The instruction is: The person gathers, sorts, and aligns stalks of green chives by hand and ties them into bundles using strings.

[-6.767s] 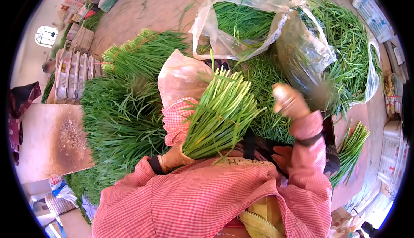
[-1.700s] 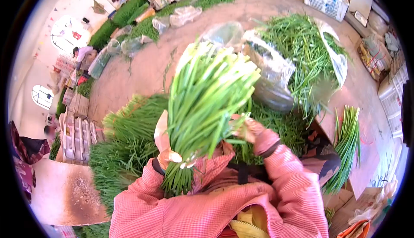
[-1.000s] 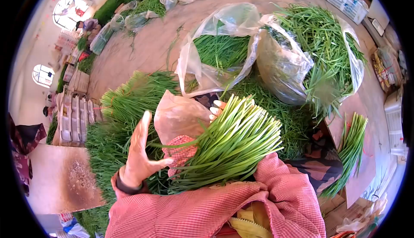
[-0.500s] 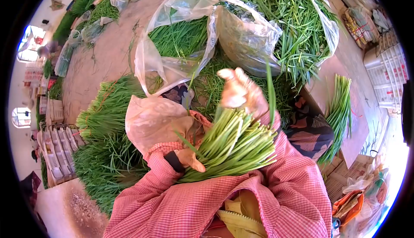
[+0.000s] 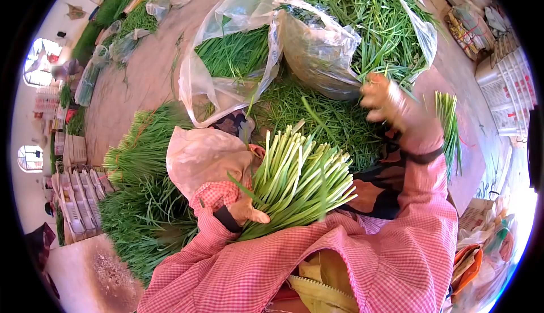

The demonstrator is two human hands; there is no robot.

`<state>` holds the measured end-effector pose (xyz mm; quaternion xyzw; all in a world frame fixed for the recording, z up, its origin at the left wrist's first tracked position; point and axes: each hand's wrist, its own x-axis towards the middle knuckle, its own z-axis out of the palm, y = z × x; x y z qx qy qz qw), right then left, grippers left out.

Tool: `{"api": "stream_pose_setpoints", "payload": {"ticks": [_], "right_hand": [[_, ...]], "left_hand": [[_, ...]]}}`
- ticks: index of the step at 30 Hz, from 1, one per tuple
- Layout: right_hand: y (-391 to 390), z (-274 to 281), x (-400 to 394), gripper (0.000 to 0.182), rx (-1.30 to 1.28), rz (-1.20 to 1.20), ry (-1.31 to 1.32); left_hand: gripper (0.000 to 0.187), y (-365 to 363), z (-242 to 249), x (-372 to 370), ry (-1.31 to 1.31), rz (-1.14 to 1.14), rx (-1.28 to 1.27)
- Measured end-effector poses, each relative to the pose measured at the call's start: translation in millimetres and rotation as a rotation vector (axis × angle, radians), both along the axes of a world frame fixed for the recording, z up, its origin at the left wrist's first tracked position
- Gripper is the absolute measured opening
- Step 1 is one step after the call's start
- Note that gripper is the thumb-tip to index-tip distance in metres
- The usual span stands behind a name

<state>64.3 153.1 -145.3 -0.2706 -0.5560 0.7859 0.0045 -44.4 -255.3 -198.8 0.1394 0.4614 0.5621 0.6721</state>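
My left hand (image 5: 247, 211) is wrapped round a thick bunch of garlic chives (image 5: 306, 177), its thumb lying over the stalks. Pale cut ends of the bunch fan out up and to the right, in front of my chest. Away from the bunch, my right hand (image 5: 385, 98) is raised at the right, blurred by motion, with its fingers apart and nothing seen in them. A loose green leaf (image 5: 317, 115) shows above the bunch. Under the right hand, a heap of loose leaves (image 5: 340, 137) covers the floor.
Two clear plastic bags, one (image 5: 190, 86) at centre left and a fuller one (image 5: 317, 58) beside it, hold greens. Stacked chives (image 5: 141, 143) lie at left, near white crates (image 5: 76, 199). A tied bundle (image 5: 447, 126) lies at right.
My right hand has moved from just above the bunch out to the right, and its fingers have come apart. The left hand keeps its hold; the stalks now fan wider.
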Motion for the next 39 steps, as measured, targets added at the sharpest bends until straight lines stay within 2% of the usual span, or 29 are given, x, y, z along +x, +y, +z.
{"api": "stream_pose_setpoints", "payload": {"ticks": [1, 2, 3, 4, 5, 7, 8, 9, 11, 13, 15, 16, 18, 19, 20, 21, 22, 23, 25, 26, 27, 29, 30, 32, 33, 34, 36, 37, 39], "right_hand": [[-14, -20, 12, 0.084, -0.186, 0.245, 0.154], [-38, -14, 16, 0.095, -0.145, 0.410, 0.044], [-57, -11, 15, 0.098, -0.198, 0.604, 0.107], [-82, -24, 4, 0.115, -0.152, 0.579, 0.250], [-99, -13, -8, 0.115, -0.160, 0.578, 0.253], [-117, 18, -22, 0.066, -0.351, 0.133, 0.236], [-115, -1, -28, 0.040, -0.636, 0.097, 0.467], [-116, -2, -36, 0.032, -0.732, -0.050, 0.362], [-108, -3, -48, 0.028, -0.491, -0.264, 0.317], [-48, -6, -45, 0.027, -0.724, -0.545, 0.342], [-24, 14, -42, 0.027, 0.121, -0.479, 0.336], [-32, 32, -32, 0.026, 0.105, -0.197, 0.368], [-55, 42, -31, 0.041, 0.551, 0.322, 0.341], [-78, 70, -27, 0.055, 0.400, 0.507, 0.181], [-87, 44, -34, 0.064, 0.766, 0.733, 0.356], [-104, 28, -33, 0.065, 1.182, 0.742, 0.344], [-118, 17, -38, 0.057, 0.941, 0.628, 0.343], [-122, 16, -40, 0.048, 0.505, 0.618, 0.212], [-129, 5, -40, 0.049, 0.334, 0.557, 0.117], [-134, 4, -36, 0.043, 0.381, 0.415, 0.243], [-140, 1, -34, 0.037, 0.023, 0.315, 0.201], [-141, 2, -35, 0.032, -0.061, 0.307, 0.192], [-138, 6, -35, 0.032, -0.058, 0.302, 0.190], [-130, 16, -39, 0.034, 0.280, 0.477, 0.283], [-123, 15, -42, 0.036, 0.324, 0.613, 0.262], [-120, 14, -47, 0.036, 0.324, 0.613, 0.260], [-120, 15, -55, 0.034, 0.881, 0.717, 0.312], [-122, 15, -57, 0.034, 0.883, 0.718, 0.311], [-124, 15, -63, 0.027, 0.531, 0.907, 0.098]], "left_hand": [[0.094, -1, -3, -1, 0.002, -0.013, 0.000], [0.091, 11, 14, 2, 0.004, 0.003, 0.035], [0.091, 13, 16, 2, 0.004, 0.010, 0.035], [0.091, 13, 18, 2, 0.012, -0.021, 0.003], [0.090, 12, 19, 2, 0.022, -0.055, -0.031], [0.089, 8, 17, 5, 0.074, 0.008, -0.042], [0.090, 7, 20, 5, 0.102, -0.009, -0.061], [0.090, 6, 23, 5, 0.133, -0.024, -0.079], [0.091, 9, 39, 6, 0.114, 0.008, -0.149], [0.091, 3, 41, 13, 0.098, 0.060, -0.128], [0.092, 4, 48, 14, 0.088, 0.058, -0.135], [0.092, 5, 47, 13, 0.110, 0.077, -0.133], [0.089, 6, 47, 11, 0.120, 0.097, -0.131], [0.089, 5, 45, 11, 0.115, 0.095, -0.126], [0.081, 4, 42, 11, -0.013, 0.125, -0.162], [0.074, 1, 37, 12, -0.139, 0.154, -0.197], [0.075, 0, 34, 11, -0.180, 0.176, -0.158], [0.075, -2, 32, 13, -0.180, 0.184, -0.159], [0.078, -4, 32, 16, -0.396, 0.311, -0.045], [0.074, -7, 28, 18, -0.366, 0.320, -0.004], [0.074, -10, 29, 18, -0.366, 0.334, -0.005], [0.072, -10, 30, 14, -0.449, 0.269, -0.042], [0.071, -8, 31, 15, -0.461, 0.277, -0.024], [0.071, -6, 31, 13, -0.418, 0.257, -0.037], [0.072, -6, 31, 12, -0.372, 0.247, -0.052], [0.072, -2, 36, 12, -0.373, 0.246, -0.052], [0.083, 6, 50, 12, -0.192, 0.165, -0.191], [0.083, 5, 46, 14, -0.193, 0.165, -0.189], [0.101, 2, 33, 17, 0.075, 0.060, -0.058]]}}
